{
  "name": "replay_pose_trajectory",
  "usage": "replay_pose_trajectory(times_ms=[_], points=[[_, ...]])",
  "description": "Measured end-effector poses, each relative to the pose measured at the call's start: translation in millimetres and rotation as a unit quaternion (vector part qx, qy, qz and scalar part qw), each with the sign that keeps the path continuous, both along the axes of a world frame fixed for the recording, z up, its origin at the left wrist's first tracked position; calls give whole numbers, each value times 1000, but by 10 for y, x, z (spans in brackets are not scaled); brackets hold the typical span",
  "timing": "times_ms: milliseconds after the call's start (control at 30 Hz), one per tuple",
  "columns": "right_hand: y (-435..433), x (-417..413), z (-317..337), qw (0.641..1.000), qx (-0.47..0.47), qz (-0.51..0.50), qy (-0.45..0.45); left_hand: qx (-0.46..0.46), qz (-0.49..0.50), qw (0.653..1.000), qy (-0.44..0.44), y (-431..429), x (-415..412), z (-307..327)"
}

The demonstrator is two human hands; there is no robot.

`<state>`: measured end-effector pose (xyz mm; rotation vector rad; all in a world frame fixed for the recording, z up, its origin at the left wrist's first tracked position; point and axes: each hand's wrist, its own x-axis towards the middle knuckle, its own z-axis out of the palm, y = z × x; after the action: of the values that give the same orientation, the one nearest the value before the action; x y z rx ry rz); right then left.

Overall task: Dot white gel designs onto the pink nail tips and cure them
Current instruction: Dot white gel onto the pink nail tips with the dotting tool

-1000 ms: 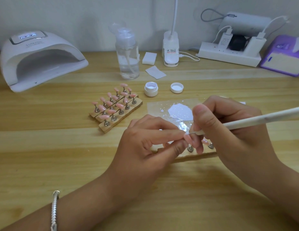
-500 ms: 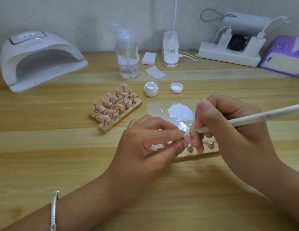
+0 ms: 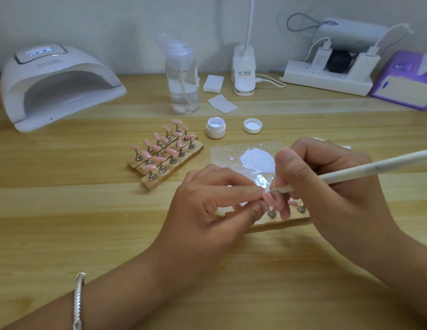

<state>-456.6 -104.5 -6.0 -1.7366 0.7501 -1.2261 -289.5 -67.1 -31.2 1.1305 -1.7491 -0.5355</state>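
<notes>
Has slid the dotting pen (image 3: 362, 170) a little to the left since one second ago; thin metal point now out from behind the thumb and resting on the pink nail tip (image 3: 269, 198).

Nearest, on the left wrist, a silver bracelet (image 3: 78, 301). Pinches the nail tip with the left hand (image 3: 207, 210), thumb and forefinger closed on it, other fingers curled below. Grips the pen with the right hand (image 3: 327, 186), fingers wrapped round the front of the white shaft, handle pointing away to the right.

Under both hands, on the bench (image 3: 88, 222), a wooden strip (image 3: 279, 222) with metal stands, mostly hidden; one more pink tip (image 3: 293, 203) on it, just right of the held one.

Behind the hands, a clear sheet (image 3: 222, 153) with a patch of white gel (image 3: 256, 159) and small splashes. Left of it, three wooden strips (image 3: 165, 153) side by side, carrying pink tips on stands.

Further back, an open white jar (image 3: 216, 127) and its lid (image 3: 252, 125), apart from each other. At the wall: curing lamp (image 3: 57, 84) on the left with lit display, clear pump bottle (image 3: 182, 77), white pads (image 3: 213, 83), desk lamp base (image 3: 244, 70), power strip (image 3: 327, 79) with chargers, purple box (image 3: 405, 84).
</notes>
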Motion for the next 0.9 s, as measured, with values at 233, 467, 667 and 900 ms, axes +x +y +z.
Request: replay_pose_trajectory(times_ms=[233, 467, 667, 900], points=[[8, 15, 20, 1000, 14, -2, -19, 7, 5, 1000, -2, -1, -9, -5], [0, 14, 7, 1000, 15, 7, -20, 3, 6, 1000, 3, 2, -18, 1], [-3, 3, 6, 1000, 19, 3, -17, 6, 6, 1000, -2, 4, -5, 0], [-60, -24, 71, 997, 29, -34, -58, 4, 2, 1000, 18, -3, -1, -31]])
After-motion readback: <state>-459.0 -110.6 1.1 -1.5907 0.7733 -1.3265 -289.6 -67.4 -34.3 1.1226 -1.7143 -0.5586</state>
